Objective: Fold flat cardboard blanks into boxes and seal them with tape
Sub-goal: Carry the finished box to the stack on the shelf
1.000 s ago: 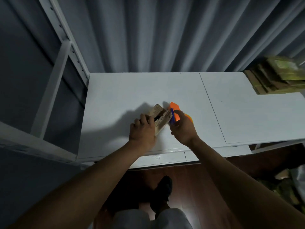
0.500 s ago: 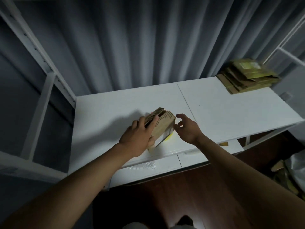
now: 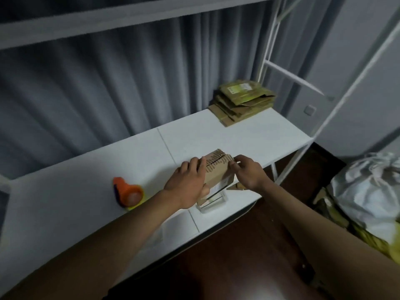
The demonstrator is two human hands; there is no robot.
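Grey curtains back a white counter [image 3: 86,191] carrying the work. Near its front edge stands the small cardboard box [image 3: 218,172], top flaps meeting along a seam that runs left to right between the hands. Left hand [image 3: 186,187] clasps the box's left side; right hand [image 3: 249,172] pinches its right top edge. Orange tape dispenser [image 3: 127,192] lies left of the box, nearer the left hand. Flat blanks [image 3: 242,102] are stacked far right.
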